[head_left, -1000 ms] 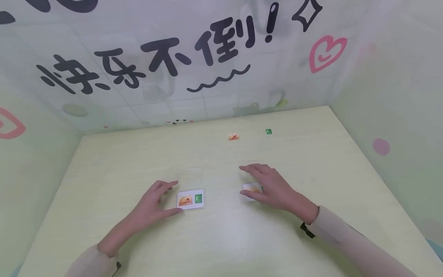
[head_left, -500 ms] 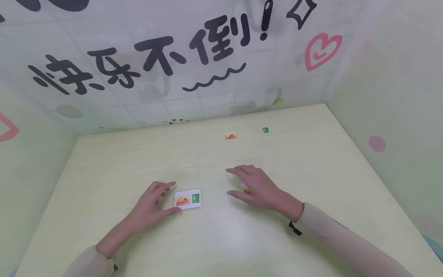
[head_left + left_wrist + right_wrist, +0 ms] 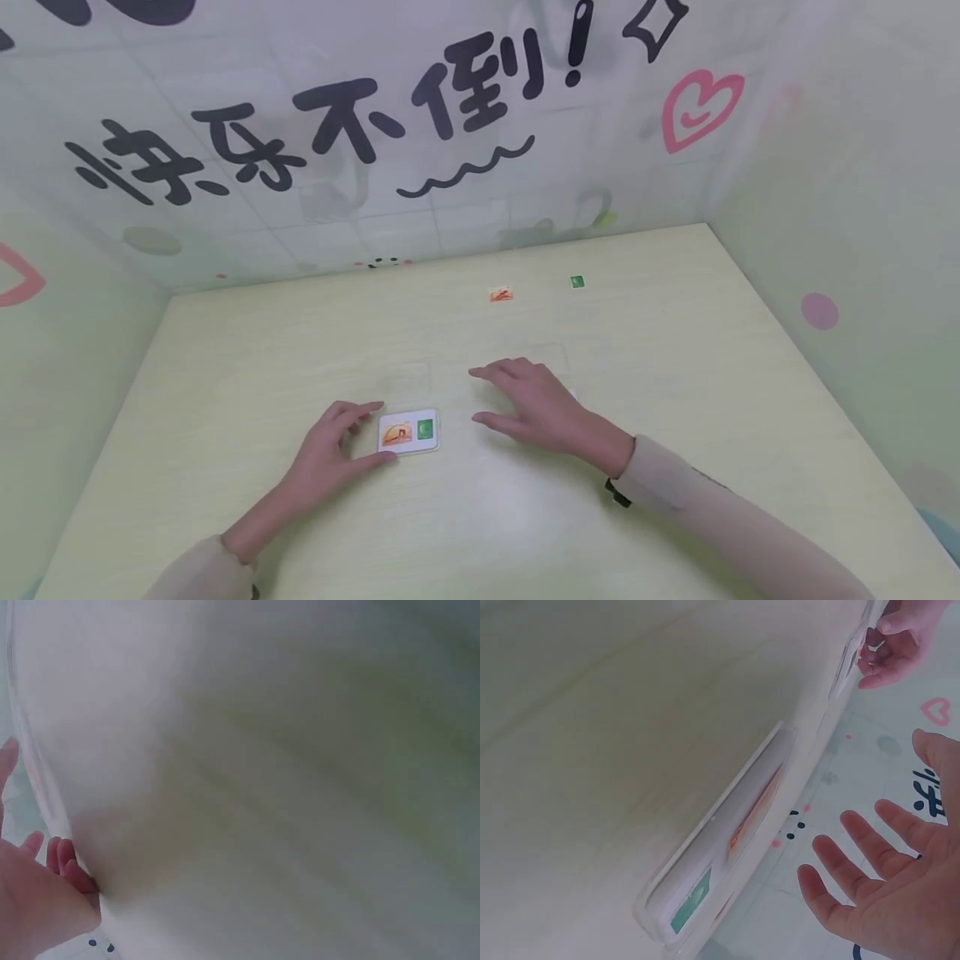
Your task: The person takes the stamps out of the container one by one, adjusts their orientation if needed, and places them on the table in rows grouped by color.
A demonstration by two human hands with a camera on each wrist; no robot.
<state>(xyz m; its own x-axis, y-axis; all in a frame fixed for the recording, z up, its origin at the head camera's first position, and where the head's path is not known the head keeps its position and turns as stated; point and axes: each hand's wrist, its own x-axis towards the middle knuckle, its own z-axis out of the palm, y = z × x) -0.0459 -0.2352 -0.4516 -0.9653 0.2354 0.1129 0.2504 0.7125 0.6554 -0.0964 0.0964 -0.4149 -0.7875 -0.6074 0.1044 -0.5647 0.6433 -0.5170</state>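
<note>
A clear-edged white card, bearing an orange picture and a green one, lies flat on the table. My left hand curves loosely around its left end, the thumb by the near edge and a finger by the far corner. To the right, my right hand hovers with spread fingers and an empty gap between thumb and fingers. Beneath it a second such card is mostly hidden in the head view; the right wrist view shows that card. In the left wrist view, the left hand shows only at the edge.
Two small stamp-like pieces, one orange and one green, lie at the back of the pale table. Faint clear rectangular outlines show beyond the cards. Printed walls enclose the back and sides.
My right hand has moved left from over the right card toward the left one. The left hand's upper finger has come slightly nearer the left card's corner. The cards lie still.
</note>
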